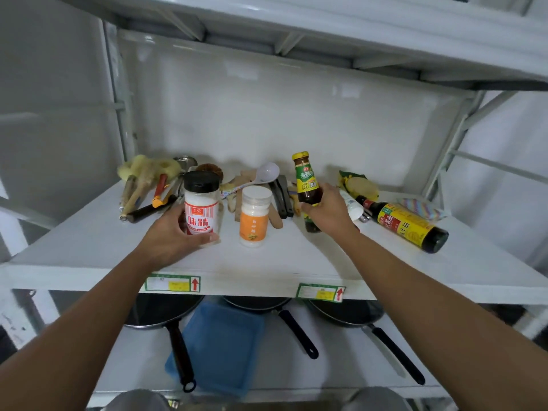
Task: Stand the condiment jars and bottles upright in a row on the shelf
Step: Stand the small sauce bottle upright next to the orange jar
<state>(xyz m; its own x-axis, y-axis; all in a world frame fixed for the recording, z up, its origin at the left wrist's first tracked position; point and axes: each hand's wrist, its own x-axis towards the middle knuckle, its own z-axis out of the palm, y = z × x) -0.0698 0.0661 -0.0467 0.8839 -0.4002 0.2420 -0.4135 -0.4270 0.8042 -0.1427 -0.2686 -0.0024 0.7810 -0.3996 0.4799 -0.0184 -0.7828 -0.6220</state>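
Note:
On the white shelf [89,250], my left hand [175,235] grips a black-capped jar with a red and white label [201,203], standing upright. To its right an orange-labelled jar with a white lid [255,216] stands upright on its own. My right hand [329,210] holds a dark sauce bottle with a yellow cap and green label [307,179] upright, low on its body. A dark soy bottle with a yellow and red label [406,223] lies on its side at the right. A small white bottle [351,204] lies just behind my right hand, partly hidden.
Wooden spatulas, a white ladle [267,173], brushes [145,176] and tongs are piled along the shelf's back. A yellow sponge pack [360,185] and a cloth [421,207] sit at the back right. Below, frying pans [160,315] and a blue tray [219,348] rest on the lower shelf.

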